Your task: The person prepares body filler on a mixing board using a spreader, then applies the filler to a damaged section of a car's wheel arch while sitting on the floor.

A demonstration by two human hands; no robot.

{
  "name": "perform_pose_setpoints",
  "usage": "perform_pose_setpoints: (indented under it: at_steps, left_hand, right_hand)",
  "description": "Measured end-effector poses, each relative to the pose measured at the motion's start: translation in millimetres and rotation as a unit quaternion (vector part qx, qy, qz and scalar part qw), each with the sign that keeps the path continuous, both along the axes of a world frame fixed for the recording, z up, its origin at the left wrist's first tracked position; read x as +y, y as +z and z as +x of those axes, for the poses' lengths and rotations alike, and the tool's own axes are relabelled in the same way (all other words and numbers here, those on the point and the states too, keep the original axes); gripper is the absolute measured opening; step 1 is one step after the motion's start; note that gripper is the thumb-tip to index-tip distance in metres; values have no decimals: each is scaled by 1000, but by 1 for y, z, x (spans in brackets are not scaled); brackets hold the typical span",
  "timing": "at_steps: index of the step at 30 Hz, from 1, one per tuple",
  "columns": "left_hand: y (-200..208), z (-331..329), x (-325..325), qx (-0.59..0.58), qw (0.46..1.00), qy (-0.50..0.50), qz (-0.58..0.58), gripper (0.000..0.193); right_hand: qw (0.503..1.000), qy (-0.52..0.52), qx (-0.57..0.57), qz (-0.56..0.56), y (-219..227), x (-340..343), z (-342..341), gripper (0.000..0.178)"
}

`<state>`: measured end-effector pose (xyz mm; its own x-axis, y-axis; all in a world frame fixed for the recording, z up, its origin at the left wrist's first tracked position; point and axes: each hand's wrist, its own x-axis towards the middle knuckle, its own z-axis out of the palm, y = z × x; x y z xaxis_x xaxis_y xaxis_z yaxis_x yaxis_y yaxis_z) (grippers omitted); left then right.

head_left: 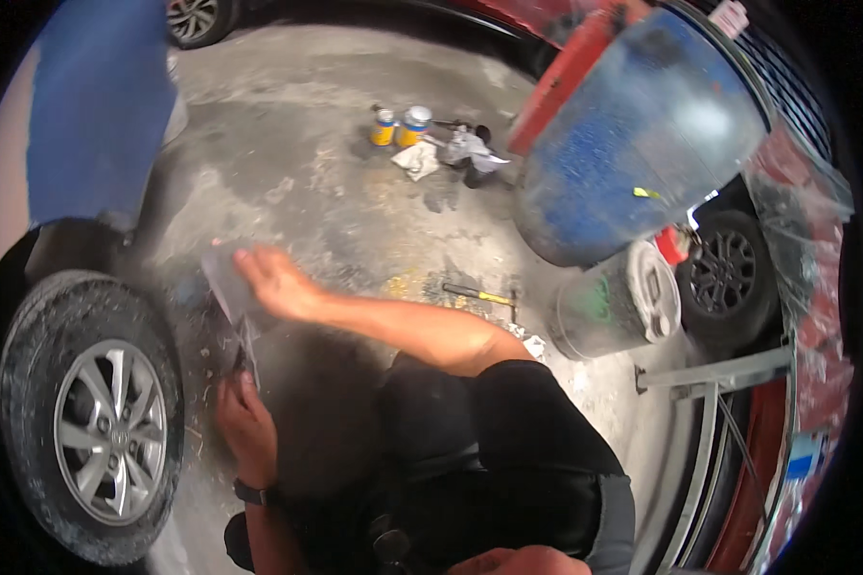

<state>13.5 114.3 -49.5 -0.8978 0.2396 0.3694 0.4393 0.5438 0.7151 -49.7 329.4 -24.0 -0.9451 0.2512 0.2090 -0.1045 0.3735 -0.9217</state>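
Note:
A thin greyish sheet (pixel 228 290) is stretched between my two hands, beside the car wheel at the left; motion blur hides what it is made of. My right hand (pixel 275 280) reaches across from the right and has hold of the sheet's far end. Closer to me, my left hand (pixel 246 426), with a dark band on its wrist, pinches the near end. The sheet looks creased and narrow towards my left fingers. The wheel (pixel 115 431) has a silver spoked rim and a dusty black tyre.
Blue body panel (pixel 91 115) rises above the wheel. On the concrete floor lie two yellow-and-blue cans (pixel 413 126), crumpled rags (pixel 417 161) and a hammer (pixel 479 294) with a yellow-and-black handle. To the right stand a large blue panel (pixel 633 134), a grey bucket (pixel 604 307) and a metal frame (pixel 719 372).

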Motion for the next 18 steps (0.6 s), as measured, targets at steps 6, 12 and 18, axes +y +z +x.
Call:
perform_pose_setpoints:
  at_steps: [6, 12, 18]
  left_hand:
    - [-30, -13, 4, -15, 994, 94, 59, 45]
    - [11, -37, -23, -140, 961, 163, 173, 53]
    - [-4, -1, -25, 86, 980, -21, -177, 33]
  right_hand:
    - [979, 198, -48, -21, 16, -8, 44, 31]
    - [878, 475, 15, 61, -26, -24, 64, 32]
    - [975, -4, 63, 213, -28, 26, 4, 38]
